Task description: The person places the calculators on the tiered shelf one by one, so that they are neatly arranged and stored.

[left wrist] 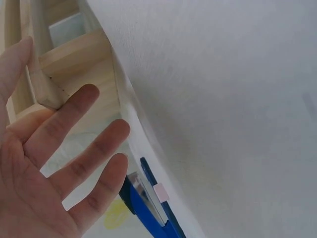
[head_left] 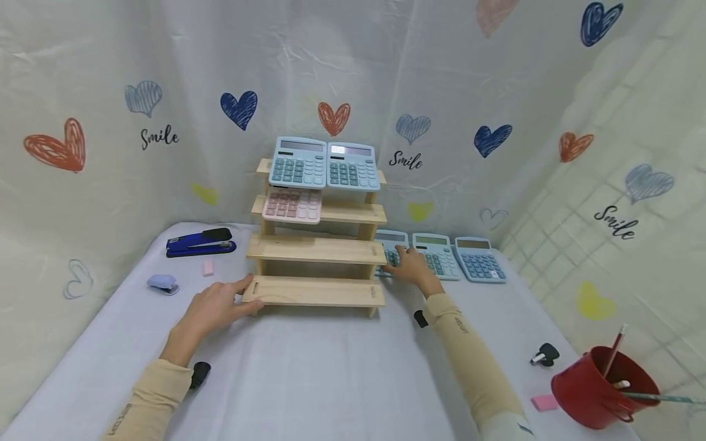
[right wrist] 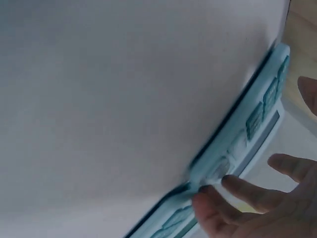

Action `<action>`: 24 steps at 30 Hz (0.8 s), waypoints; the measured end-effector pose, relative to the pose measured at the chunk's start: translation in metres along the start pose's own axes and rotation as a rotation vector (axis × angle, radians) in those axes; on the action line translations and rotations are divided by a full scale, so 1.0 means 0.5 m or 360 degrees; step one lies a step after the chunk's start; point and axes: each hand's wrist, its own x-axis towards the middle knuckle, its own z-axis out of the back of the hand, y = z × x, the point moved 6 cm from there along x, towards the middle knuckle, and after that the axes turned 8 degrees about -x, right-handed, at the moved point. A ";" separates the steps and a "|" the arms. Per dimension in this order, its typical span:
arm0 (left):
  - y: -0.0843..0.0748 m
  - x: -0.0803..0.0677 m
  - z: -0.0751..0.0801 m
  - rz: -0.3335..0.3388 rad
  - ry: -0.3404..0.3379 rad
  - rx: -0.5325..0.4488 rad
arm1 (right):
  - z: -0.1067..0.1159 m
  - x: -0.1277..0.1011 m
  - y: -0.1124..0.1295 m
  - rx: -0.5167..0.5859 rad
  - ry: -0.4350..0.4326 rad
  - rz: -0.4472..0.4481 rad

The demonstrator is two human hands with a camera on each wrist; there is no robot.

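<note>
A tiered wooden stand [head_left: 314, 291] is at the middle of the table. My left hand [head_left: 217, 308] is at the left end of its lowest shelf, thumb and index finger on either side of the board; the other fingers stretch out free in the left wrist view. My right hand [head_left: 410, 267] reaches over the nearest of the blue calculators [head_left: 388, 240] lying right of the stand. In the right wrist view its fingertips [right wrist: 230, 182] meet that calculator's edge [right wrist: 223, 153], thumb apart. Two blue calculators [head_left: 298, 162] lean on the top tier, a pink calculator [head_left: 292, 205] below them.
Two more blue calculators [head_left: 436, 254] lie further right. A blue stapler [head_left: 201, 243], a small lilac stapler [head_left: 163, 282] and a pink eraser [head_left: 208, 267] lie at left. A red bucket [head_left: 584, 389] with pencils and a pink block [head_left: 545, 402] stand at front right.
</note>
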 end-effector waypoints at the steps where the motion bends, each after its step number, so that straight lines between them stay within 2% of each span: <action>1: -0.001 0.000 0.000 -0.0001 -0.0001 -0.0002 | -0.003 0.002 0.003 0.0008 0.0031 -0.0016; 5: -0.003 0.003 -0.002 -0.0016 -0.0012 -0.0006 | -0.011 0.009 0.008 0.0055 0.0140 -0.0094; 10: -0.005 0.005 -0.002 -0.0022 -0.0023 0.0002 | -0.018 0.021 0.008 0.0093 0.0212 -0.0163; 19: -0.008 0.001 0.000 -0.0006 -0.0012 -0.0012 | -0.029 0.031 0.014 0.0097 0.0241 -0.0228; 24: -0.006 -0.002 0.000 0.0009 -0.0003 -0.0007 | -0.025 0.025 0.023 0.0025 0.0192 -0.0200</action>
